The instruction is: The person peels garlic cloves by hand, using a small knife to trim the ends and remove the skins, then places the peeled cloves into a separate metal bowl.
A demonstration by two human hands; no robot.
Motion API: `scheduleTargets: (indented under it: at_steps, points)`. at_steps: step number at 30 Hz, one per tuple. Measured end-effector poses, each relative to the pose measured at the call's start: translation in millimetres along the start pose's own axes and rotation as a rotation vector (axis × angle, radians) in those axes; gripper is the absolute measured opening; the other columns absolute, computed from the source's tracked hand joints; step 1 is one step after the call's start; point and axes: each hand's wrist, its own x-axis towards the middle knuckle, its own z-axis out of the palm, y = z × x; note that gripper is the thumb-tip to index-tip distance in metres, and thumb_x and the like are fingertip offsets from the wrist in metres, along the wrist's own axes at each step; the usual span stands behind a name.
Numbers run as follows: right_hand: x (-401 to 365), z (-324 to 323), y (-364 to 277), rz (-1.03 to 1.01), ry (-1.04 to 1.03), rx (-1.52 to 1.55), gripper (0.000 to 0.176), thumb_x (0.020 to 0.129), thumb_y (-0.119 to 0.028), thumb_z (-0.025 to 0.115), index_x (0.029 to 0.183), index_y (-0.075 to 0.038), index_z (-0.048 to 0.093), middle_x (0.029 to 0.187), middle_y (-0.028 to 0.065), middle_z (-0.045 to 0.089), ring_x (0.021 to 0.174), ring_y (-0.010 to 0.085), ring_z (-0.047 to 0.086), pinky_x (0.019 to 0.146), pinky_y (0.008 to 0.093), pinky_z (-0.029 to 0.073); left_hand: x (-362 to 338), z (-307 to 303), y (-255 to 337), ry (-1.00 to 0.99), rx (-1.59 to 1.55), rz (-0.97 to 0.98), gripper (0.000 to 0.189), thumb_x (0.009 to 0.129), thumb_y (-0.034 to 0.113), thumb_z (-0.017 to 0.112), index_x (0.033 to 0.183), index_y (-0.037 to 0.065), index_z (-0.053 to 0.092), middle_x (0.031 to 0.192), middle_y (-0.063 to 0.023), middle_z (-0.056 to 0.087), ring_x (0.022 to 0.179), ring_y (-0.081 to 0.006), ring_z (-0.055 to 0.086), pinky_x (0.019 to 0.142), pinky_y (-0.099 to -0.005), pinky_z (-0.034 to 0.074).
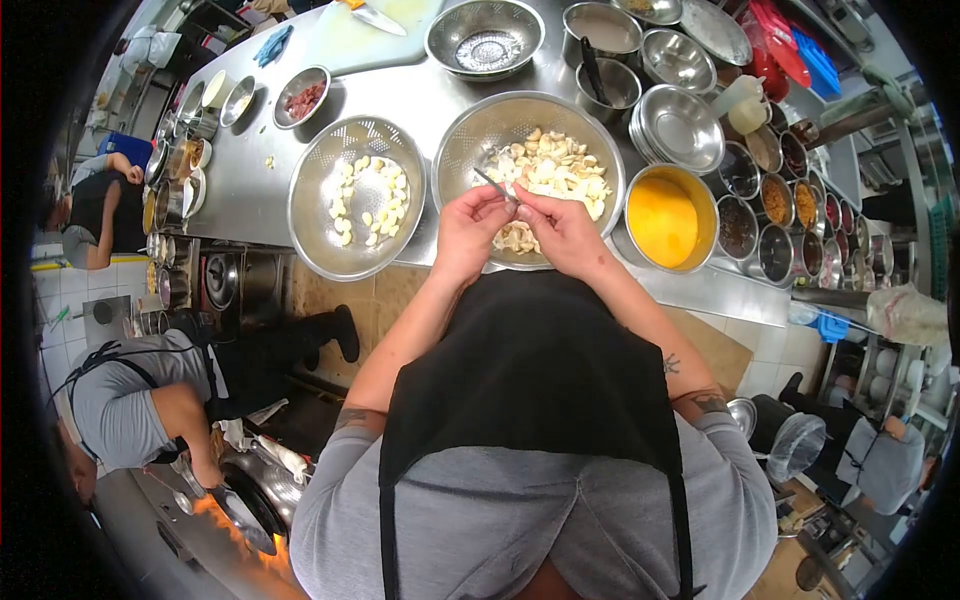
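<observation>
Both hands are over a large perforated metal colander (462, 130) holding many pale garlic-like cloves (560, 165) and loose skins. My left hand (474, 222) is closed around a small knife (490, 181), its blade pointing up and left. My right hand (562, 232) meets it fingertip to fingertip, pinched on something too small to make out. Left of them, a second colander (308, 205) holds peeled cloves (343, 210) spread around its bottom.
Right of the colander stands a pot of orange liquid (664, 216), beside stacked steel bowls (682, 128). An empty colander (485, 40) and a cutting board (350, 45) with a knife lie behind. At lower left a person (130, 400) works over flames.
</observation>
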Motion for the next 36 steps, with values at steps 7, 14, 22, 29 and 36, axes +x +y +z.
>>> scheduleTargets:
  at_steps: [7, 14, 22, 29, 36]
  points:
    - [1.5, -8.2, -11.7, 0.162, -0.023, 0.075, 0.029, 0.097, -0.012, 0.054, 0.12, 0.003, 0.062, 0.092, 0.0094, 0.07, 0.08, 0.0097, 0.061, 0.074, 0.0247, 0.049, -4.9, 4.4, 5.3, 0.003, -0.006, -0.067, 0.029, 0.089, -0.004, 0.06, 0.118, -0.008, 0.055, 0.106, -0.0135, 0.065, 0.096, -0.0188, 0.065, 0.088, -0.0288, 0.054]
    - [2.8, -12.0, -10.5, 0.296, -0.07, 0.28, 0.028, 0.098, -0.015, 0.053, 0.119, 0.001, 0.063, 0.071, -0.0033, 0.055, 0.064, 0.0035, 0.046, 0.058, 0.0213, 0.041, -0.2, -1.8, 2.4, -0.048, -0.282, -0.143, 0.03, 0.09, -0.002, 0.059, 0.12, -0.007, 0.053, 0.108, -0.0137, 0.065, 0.095, -0.0192, 0.065, 0.091, -0.0303, 0.053]
    - [2.3, -10.5, -8.6, 0.288, -0.05, 0.207, 0.029, 0.098, -0.015, 0.053, 0.121, 0.0, 0.063, 0.069, -0.0014, 0.057, 0.063, 0.0045, 0.049, 0.058, 0.0216, 0.042, 1.3, -4.2, -1.6, -0.008, -0.117, -0.108, 0.032, 0.087, -0.001, 0.065, 0.117, -0.006, 0.056, 0.097, -0.0101, 0.067, 0.088, -0.0146, 0.065, 0.077, -0.0267, 0.054]
    - [2.9, -11.8, -7.9, 0.207, 0.02, 0.128, 0.034, 0.094, -0.008, 0.058, 0.128, -0.003, 0.059, 0.068, -0.0023, 0.058, 0.061, 0.0033, 0.048, 0.056, 0.0213, 0.042, 0.1, -5.7, -1.3, 0.027, -0.077, -0.076, 0.03, 0.085, -0.002, 0.067, 0.113, -0.005, 0.058, 0.093, -0.0101, 0.067, 0.08, -0.0131, 0.064, 0.073, -0.0259, 0.053]
    - [-1.3, -15.2, -19.1, 0.106, -0.144, 0.126, 0.046, 0.093, -0.007, 0.06, 0.138, -0.009, 0.05, 0.066, -0.0053, 0.048, 0.06, 0.0021, 0.039, 0.055, 0.0198, 0.038, -2.0, -6.6, 0.4, -0.021, -0.058, -0.063, 0.025, 0.086, -0.002, 0.066, 0.11, -0.004, 0.061, 0.091, -0.0088, 0.069, 0.078, -0.0131, 0.065, 0.071, -0.0254, 0.053]
